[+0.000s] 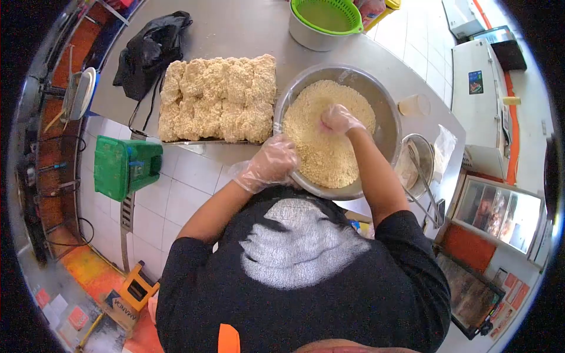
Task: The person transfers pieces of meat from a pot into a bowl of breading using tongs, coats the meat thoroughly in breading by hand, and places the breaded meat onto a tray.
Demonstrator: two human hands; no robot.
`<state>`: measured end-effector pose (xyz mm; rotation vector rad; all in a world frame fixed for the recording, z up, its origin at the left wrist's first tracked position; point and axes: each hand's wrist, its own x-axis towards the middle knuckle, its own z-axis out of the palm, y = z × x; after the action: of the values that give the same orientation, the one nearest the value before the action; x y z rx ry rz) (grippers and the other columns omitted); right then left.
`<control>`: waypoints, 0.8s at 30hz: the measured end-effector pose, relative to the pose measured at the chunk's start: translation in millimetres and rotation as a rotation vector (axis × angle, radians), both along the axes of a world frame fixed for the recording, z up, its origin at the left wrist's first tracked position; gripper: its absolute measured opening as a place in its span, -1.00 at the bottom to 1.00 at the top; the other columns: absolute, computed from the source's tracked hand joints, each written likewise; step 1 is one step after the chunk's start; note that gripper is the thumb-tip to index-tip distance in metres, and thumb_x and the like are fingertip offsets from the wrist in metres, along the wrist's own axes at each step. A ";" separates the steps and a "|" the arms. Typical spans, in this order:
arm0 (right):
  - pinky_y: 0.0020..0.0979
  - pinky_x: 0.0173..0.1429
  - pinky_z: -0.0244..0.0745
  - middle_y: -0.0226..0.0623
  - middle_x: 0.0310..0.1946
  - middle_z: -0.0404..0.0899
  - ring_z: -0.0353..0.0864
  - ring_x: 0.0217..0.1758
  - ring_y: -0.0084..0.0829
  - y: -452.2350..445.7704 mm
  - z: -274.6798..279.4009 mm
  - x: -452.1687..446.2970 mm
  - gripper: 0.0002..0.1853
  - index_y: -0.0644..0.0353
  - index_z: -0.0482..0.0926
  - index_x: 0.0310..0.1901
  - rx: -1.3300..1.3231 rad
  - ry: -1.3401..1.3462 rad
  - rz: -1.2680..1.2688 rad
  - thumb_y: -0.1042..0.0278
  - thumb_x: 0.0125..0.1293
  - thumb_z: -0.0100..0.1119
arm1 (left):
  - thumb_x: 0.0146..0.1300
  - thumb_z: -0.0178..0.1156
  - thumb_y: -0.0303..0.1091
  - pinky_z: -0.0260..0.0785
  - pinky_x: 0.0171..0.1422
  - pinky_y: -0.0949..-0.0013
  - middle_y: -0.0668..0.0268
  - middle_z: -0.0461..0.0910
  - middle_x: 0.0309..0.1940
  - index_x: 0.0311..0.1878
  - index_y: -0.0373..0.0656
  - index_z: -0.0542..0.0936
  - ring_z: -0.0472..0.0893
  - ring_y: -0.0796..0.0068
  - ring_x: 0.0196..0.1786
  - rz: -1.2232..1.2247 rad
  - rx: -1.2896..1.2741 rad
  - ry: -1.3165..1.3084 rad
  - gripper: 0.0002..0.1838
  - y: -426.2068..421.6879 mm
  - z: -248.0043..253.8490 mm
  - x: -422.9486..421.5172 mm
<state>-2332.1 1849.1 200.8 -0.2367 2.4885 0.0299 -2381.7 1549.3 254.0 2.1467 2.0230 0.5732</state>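
Observation:
A wide metal bowl (385,112) holds a heap of pale yellow crumbs (321,156). Wearing a clear plastic glove, my left hand (273,159) is closed at the bowl's left rim and appears to grip it. My right hand (340,120), gloved the same way, reaches into the bowl with its fingers drawn together at the crumbs. Something pinkish shows by its fingertips, but I cannot make out what it is. Left of the bowl, a tray is packed with crumb-coated pieces (218,100) in rows.
A black plastic bag (150,53) lies left of the tray. Behind the bowl stands a white tub with a green strainer (326,17). To the right are a clear cup (414,105) and a smaller metal bowl (425,150). Below the table's left side is a green bin (126,167).

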 end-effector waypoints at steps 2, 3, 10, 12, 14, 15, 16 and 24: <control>-0.17 0.14 0.67 -0.06 -0.01 0.78 0.78 0.01 -0.10 -16.0 30.8 -11.2 -0.72 0.17 0.75 -0.01 -0.345 0.275 -0.376 0.36 0.27 0.24 | -0.05 0.48 0.20 0.46 0.32 0.07 0.33 0.74 -0.13 -0.27 0.05 0.76 0.67 0.29 0.10 0.068 0.192 0.037 -0.55 -9.5 17.1 -3.8; -0.20 0.18 0.67 -0.01 0.04 0.75 0.76 0.06 -0.09 -27.5 39.9 -13.9 -0.67 0.21 0.73 0.04 -0.523 0.405 -0.568 0.38 0.23 0.29 | 0.00 0.47 0.26 0.45 0.35 0.05 0.32 0.74 -0.04 -0.21 0.06 0.77 0.66 0.28 0.17 0.099 0.283 0.050 -0.51 -17.3 24.7 -3.7; -0.11 0.42 0.53 -0.05 0.10 0.73 0.67 0.25 -0.08 -36.6 -4.1 -48.0 -0.68 0.17 0.73 0.11 0.061 0.078 -0.225 0.40 0.37 0.16 | 0.24 0.39 0.28 0.39 0.42 -0.01 0.35 0.69 0.06 -0.05 0.01 0.71 0.61 0.15 0.24 0.463 0.301 -0.016 -0.48 -96.0 36.4 -23.9; -0.09 0.51 0.46 -0.07 0.11 0.72 0.61 0.33 -0.11 -47.0 52.5 -40.9 -0.66 0.15 0.70 0.16 0.257 -0.020 0.049 0.39 0.43 0.09 | 0.26 0.38 0.25 0.40 0.38 0.03 0.34 0.70 0.00 -0.08 0.01 0.70 0.63 0.18 0.20 0.570 0.317 0.020 -0.51 -119.3 36.6 -35.0; -0.11 0.60 0.33 -0.09 0.14 0.70 0.54 0.40 -0.13 -34.9 53.2 -31.9 -0.65 0.12 0.68 0.19 0.219 0.164 -0.045 0.32 0.47 0.06 | 0.29 0.37 0.21 0.40 0.37 0.04 0.33 0.70 -0.04 -0.09 0.00 0.69 0.63 0.18 0.19 0.658 0.336 0.043 -0.54 -143.6 31.9 -46.6; -0.08 0.63 0.27 -0.13 0.17 0.69 0.52 0.42 -0.14 -24.9 52.6 -25.5 -0.66 0.09 0.67 0.19 0.226 0.194 -0.043 0.31 0.49 0.06 | 0.31 0.37 0.19 0.40 0.37 0.03 0.32 0.70 -0.04 -0.09 0.00 0.69 0.63 0.17 0.19 0.692 0.344 0.046 -0.56 -155.5 27.3 -53.4; -0.05 0.66 0.21 -0.17 0.19 0.68 0.50 0.45 -0.14 -15.0 52.0 -19.2 -0.67 0.06 0.67 0.20 0.233 0.224 -0.041 0.31 0.50 0.06 | 0.33 0.37 0.16 0.40 0.36 0.02 0.32 0.70 -0.04 -0.09 -0.01 0.69 0.62 0.16 0.20 0.726 0.351 0.047 -0.58 -166.9 23.0 -57.9; -0.07 0.62 0.25 -0.09 0.17 0.71 0.58 0.40 -0.08 -12.4 136.2 37.7 -0.56 0.08 0.64 0.25 -0.013 0.367 -0.479 0.16 0.38 0.38 | 0.43 0.32 0.12 0.39 0.38 0.02 0.26 0.73 -0.02 -0.03 -0.04 0.73 0.64 0.11 0.17 0.952 0.441 0.153 -0.60 -243.1 8.1 -99.3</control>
<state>-2294.4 1836.7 337.0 0.3974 2.8440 -0.1550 -2481.0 1306.3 262.1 1.2496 3.2067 1.0505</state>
